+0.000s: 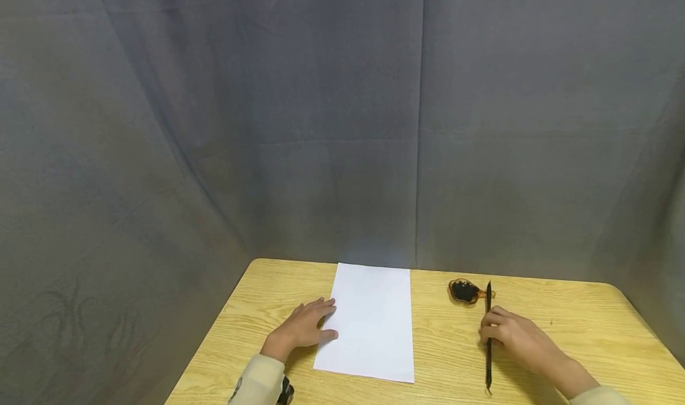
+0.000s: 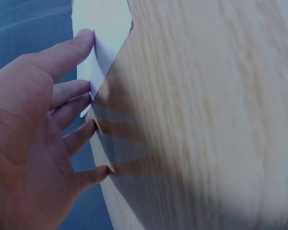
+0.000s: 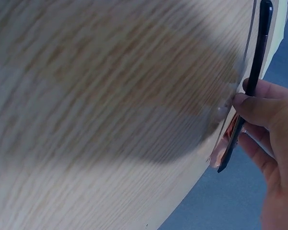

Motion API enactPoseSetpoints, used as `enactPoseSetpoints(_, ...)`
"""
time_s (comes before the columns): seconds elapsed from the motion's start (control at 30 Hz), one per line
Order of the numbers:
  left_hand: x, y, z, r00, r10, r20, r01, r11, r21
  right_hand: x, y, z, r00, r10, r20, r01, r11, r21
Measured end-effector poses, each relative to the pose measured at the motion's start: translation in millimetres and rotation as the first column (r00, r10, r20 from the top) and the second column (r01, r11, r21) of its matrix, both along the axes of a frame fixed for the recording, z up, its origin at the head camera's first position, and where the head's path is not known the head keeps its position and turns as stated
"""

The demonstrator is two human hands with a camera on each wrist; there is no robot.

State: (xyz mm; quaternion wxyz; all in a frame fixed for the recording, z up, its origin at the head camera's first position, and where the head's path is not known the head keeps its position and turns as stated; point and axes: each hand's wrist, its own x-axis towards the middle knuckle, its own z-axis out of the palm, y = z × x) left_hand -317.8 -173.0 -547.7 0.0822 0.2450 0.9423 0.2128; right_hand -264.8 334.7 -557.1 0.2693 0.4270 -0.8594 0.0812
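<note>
A sheet of white paper (image 1: 371, 325) lies on the wooden table in the head view. My left hand (image 1: 301, 327) rests at its left edge with fingers spread, the thumb and fingertips touching the margin. To the right of the paper, my right hand (image 1: 518, 341) pinches a slim black writing brush (image 1: 489, 366) near its middle. The brush points away from me, its dark tip (image 1: 489, 288) beside the handle of a small ink dish and a thin loop at the near end. In the right wrist view, thumb and fingers grip the brush shaft (image 3: 259, 60).
The small flower-shaped amber dish (image 1: 464, 291), with black ink in it, sits toward the table's far side, its short handle pointing right. Grey curtains (image 1: 342, 125) hang behind and beside the light wooden table (image 1: 439, 345). A dark object (image 1: 286, 391) shows by the left sleeve.
</note>
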Motion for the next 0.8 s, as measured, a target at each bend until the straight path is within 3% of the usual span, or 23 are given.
enactPoseSetpoints(0.43,0.1,0,1.0,1.0,0.004,0.021,-0.004,1.0,0.011,0.2,-4,10.9,0.997,0.023,-0.08,-0.025,0.999,-0.026)
enactPoseSetpoints(0.8,1.8,1,3.1,0.999,0.007,0.031,-0.007,1.0,0.013,-1.4,-11,28.0,0.974,-0.058,-0.219,0.052,0.998,-0.034)
